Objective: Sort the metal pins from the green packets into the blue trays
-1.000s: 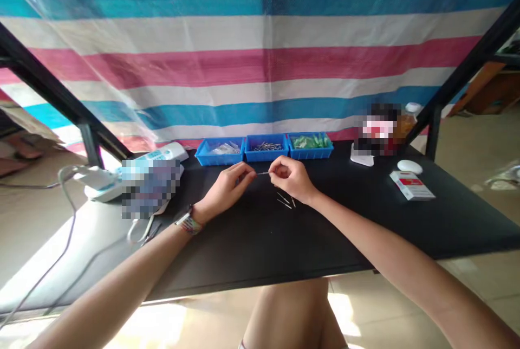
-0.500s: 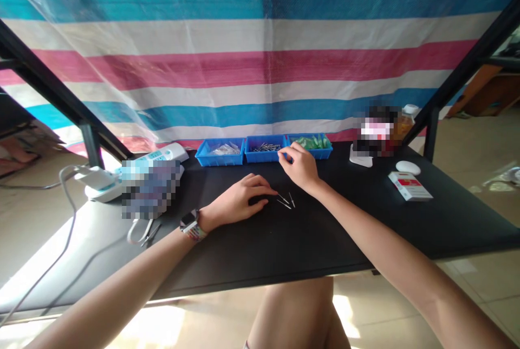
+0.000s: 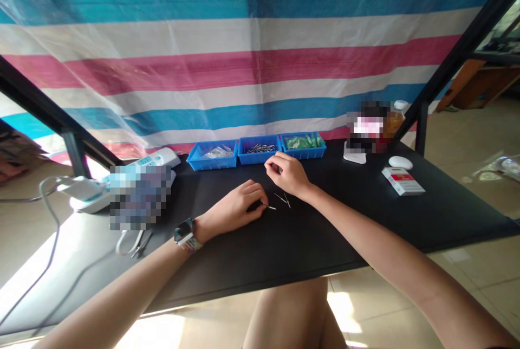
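My left hand (image 3: 239,208) rests on the black table (image 3: 309,235), fingers curled over a thin metal pin (image 3: 270,207) whose tip pokes out to the right. A watch with a patterned strap sits on that wrist. My right hand (image 3: 286,173) hovers just behind, fingers pinched together; what they hold is too small to name. Two more thin pins (image 3: 283,199) lie on the table beside it. Three blue trays stand at the back: the left tray (image 3: 213,156) holds clear bits, the middle tray (image 3: 260,150) metal pins, the right tray (image 3: 304,143) green pieces.
A white device (image 3: 87,194) with a grey cable lies at the left beside a blurred patch, scissors (image 3: 134,241) in front of it. At the right are a red-and-white box (image 3: 403,181), a white oval object (image 3: 400,162) and a bottle (image 3: 393,121). A striped tarp hangs behind.
My right hand has drawn back from the trays toward the table's middle. My left hand stayed low on the table, curling tighter over a pin. The camera shifted slightly right.
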Tool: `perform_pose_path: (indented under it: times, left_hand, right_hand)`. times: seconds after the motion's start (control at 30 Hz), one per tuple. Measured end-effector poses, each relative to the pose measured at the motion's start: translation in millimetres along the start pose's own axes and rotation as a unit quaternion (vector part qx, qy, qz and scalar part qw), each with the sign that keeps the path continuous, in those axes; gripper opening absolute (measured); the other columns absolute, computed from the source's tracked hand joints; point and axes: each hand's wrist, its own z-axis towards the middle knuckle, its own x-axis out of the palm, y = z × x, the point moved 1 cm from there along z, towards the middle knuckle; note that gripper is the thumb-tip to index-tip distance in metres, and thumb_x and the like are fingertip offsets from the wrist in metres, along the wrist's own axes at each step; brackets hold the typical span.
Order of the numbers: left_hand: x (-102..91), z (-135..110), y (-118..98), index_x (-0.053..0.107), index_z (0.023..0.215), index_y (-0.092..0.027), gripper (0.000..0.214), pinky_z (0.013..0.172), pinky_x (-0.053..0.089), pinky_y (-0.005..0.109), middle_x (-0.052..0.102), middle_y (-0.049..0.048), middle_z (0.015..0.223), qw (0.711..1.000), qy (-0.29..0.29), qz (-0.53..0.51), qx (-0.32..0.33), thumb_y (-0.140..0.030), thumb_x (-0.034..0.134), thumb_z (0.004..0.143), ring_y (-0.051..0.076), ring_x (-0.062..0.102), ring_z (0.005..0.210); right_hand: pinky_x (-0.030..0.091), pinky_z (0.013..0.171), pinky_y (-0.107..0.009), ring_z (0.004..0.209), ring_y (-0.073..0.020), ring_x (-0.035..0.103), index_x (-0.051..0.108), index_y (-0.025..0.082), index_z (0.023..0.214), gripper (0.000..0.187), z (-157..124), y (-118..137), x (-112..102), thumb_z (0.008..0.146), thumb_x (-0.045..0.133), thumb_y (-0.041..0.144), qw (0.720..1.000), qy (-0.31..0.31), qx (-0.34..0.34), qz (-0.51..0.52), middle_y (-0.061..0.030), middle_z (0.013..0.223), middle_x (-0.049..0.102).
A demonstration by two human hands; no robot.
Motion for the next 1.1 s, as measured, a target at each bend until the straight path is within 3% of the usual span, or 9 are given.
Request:
perform_pose_path:
  times: [0.2, 0.33, 0.63, 0.77, 0.87, 1.1]
  left_hand:
    - [-4.7, -4, 22, 0.062, 0.100, -0.020, 0.009, 0.077, 0.048, 0.029, 0.064, 0.0023, 0.094, 0.983, -0.139, -0.040, -0.111, -0.025, 0.054, 0.102, 0.016, 0.059, 0.084]
    - [-7.7, -5, 30, 0.063, 0.101, -0.020, 0.017, 0.074, 0.046, 0.028, 0.065, 0.0024, 0.090, 0.970, -0.192, -0.061, -0.139, -0.033, 0.053, 0.104, 0.016, 0.060, 0.080]
    - [-11.4, -3, 23, 0.063, 0.091, -0.019, 0.029, 0.070, 0.046, 0.027, 0.064, 0.0021, 0.082, 0.966, -0.206, -0.058, -0.146, -0.043, 0.054, 0.105, 0.016, 0.058, 0.075]
    - [-12.9, -5, 22, 0.065, 0.102, -0.019, 0.026, 0.073, 0.049, 0.028, 0.067, 0.0027, 0.087, 0.968, -0.198, -0.063, -0.142, -0.044, 0.056, 0.104, 0.017, 0.062, 0.078]
    - [-12.6, -7, 24, 0.063, 0.110, -0.020, 0.023, 0.074, 0.050, 0.029, 0.066, 0.0019, 0.089, 0.969, -0.205, -0.055, -0.130, -0.042, 0.061, 0.102, 0.017, 0.062, 0.079]
    - [-12.8, -8, 25, 0.065, 0.100, -0.020, 0.020, 0.074, 0.047, 0.028, 0.063, 0.0031, 0.092, 0.969, -0.213, -0.040, -0.122, -0.037, 0.055, 0.106, 0.016, 0.058, 0.080]
  right_hand:
    - [0.043, 0.060, -0.026, 0.062, -0.0126, 0.055, 0.072, 0.020, 0.087, 0.011, -3, 11, -6, 0.094, 0.062, 0.021, 0.986, 0.033, 0.029, 0.162, -0.0012, 0.082, 0.066]
    - [0.046, 0.059, -0.026, 0.063, -0.0128, 0.057, 0.071, 0.020, 0.090, 0.007, -6, 24, -8, 0.089, 0.065, 0.021, 0.974, 0.043, 0.047, 0.217, -0.0012, 0.082, 0.067]
    - [0.048, 0.059, -0.025, 0.063, -0.0125, 0.058, 0.070, 0.021, 0.087, 0.004, -8, 31, -5, 0.088, 0.068, 0.025, 0.973, 0.053, 0.056, 0.216, -0.0006, 0.082, 0.065]
    - [0.047, 0.061, -0.026, 0.065, -0.0137, 0.058, 0.068, 0.021, 0.083, 0.014, -8, 27, -4, 0.093, 0.066, 0.030, 0.974, 0.045, 0.063, 0.213, -0.0005, 0.079, 0.065]
    - [0.046, 0.059, -0.026, 0.063, -0.0140, 0.059, 0.067, 0.021, 0.081, 0.021, -8, 23, -1, 0.096, 0.064, 0.035, 0.968, 0.041, 0.084, 0.232, 0.0000, 0.076, 0.062]
    - [0.048, 0.054, -0.025, 0.057, -0.0124, 0.061, 0.068, 0.021, 0.086, 0.021, -10, 24, 3, 0.094, 0.067, 0.040, 0.946, 0.060, 0.138, 0.287, 0.0002, 0.079, 0.064]
